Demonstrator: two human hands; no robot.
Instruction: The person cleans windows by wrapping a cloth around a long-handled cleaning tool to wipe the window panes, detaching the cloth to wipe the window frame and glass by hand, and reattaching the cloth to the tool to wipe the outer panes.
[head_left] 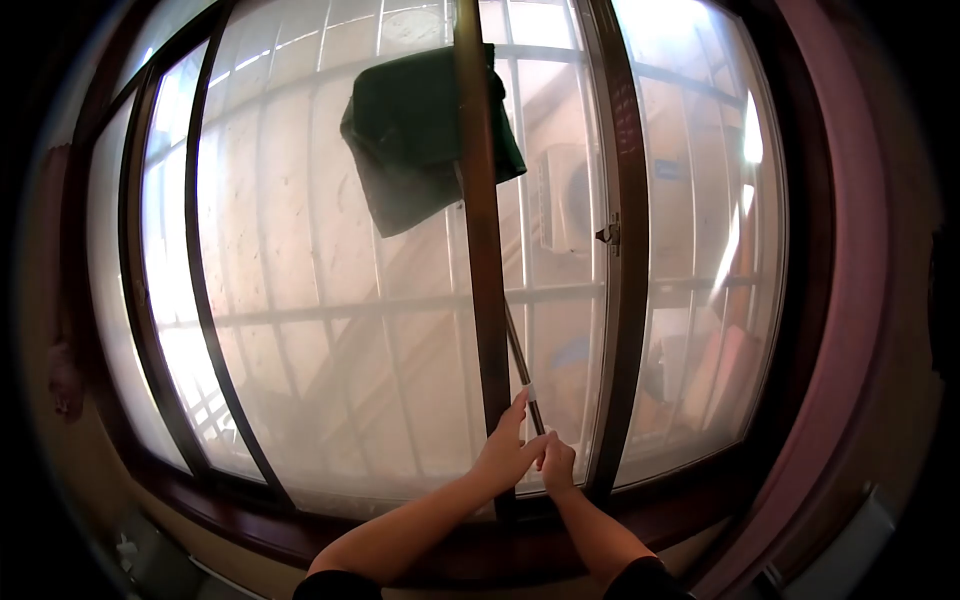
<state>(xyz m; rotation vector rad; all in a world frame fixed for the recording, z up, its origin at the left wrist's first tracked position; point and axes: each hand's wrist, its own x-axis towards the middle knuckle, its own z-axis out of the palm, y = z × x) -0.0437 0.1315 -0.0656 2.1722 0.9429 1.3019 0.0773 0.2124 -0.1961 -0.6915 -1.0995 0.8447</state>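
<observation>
A thin pole (pixel 517 350) rises at a slant in front of the window and passes out of sight behind the dark window frame bar (pixel 485 250). High up, a dark green cloth (pixel 410 125) lies on the far side of that bar, showing on both sides of it. My left hand (pixel 505 455) is at the pole beside the bar, its fingers extended and apart, the thumb side near the pole. My right hand (pixel 557 462) is closed around the pole's lower end, close against my left hand.
Several glass panes (pixel 330 400) with bars behind them fill the view. A latch (pixel 610 234) sits on the right frame. A dark red sill (pixel 430 550) runs below, a pink curtain (pixel 850 300) hangs at right, and a chair (pixel 850 545) stands at lower right.
</observation>
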